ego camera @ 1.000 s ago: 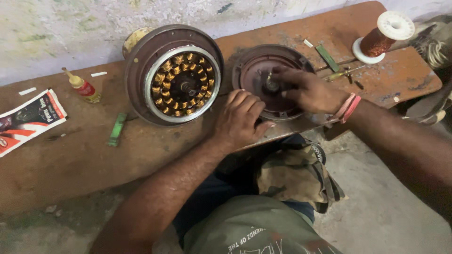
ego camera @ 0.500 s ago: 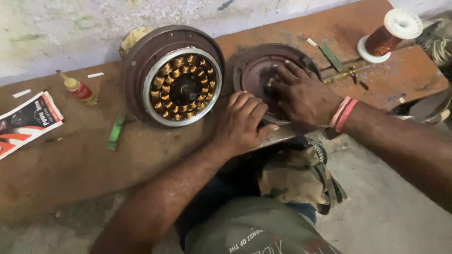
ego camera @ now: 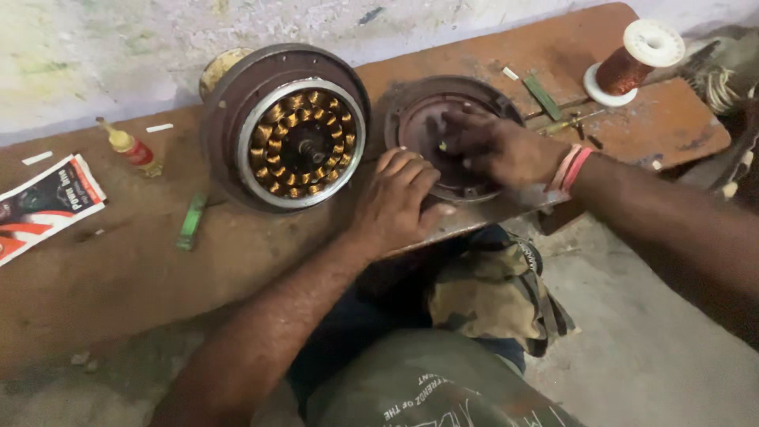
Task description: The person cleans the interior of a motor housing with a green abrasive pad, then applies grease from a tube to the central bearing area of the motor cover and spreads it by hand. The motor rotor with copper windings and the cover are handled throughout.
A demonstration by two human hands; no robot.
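Note:
A round dark motor cover (ego camera: 419, 119) lies hollow side up on the wooden board (ego camera: 118, 261). My left hand (ego camera: 399, 202) rests curled over its near rim and grips it. My right hand (ego camera: 498, 146), with red and pink bands at the wrist, lies inside the cover with its fingers reaching toward the centre. They are blurred, so I cannot tell whether they pinch anything. To the left of the cover, the motor body (ego camera: 300, 146) leans upright, showing a ring of copper windings.
A spool of copper wire (ego camera: 632, 63) stands at the board's far right, beside a green flat tool (ego camera: 541, 95). A small yellow and red bottle (ego camera: 130, 148), a green strip (ego camera: 191, 221) and a printed packet (ego camera: 47, 202) lie at the left. My knees are below the board's edge.
My right hand has slid from the cover's centre hub out to the left across its inside. My left hand has kept its place on the near rim.

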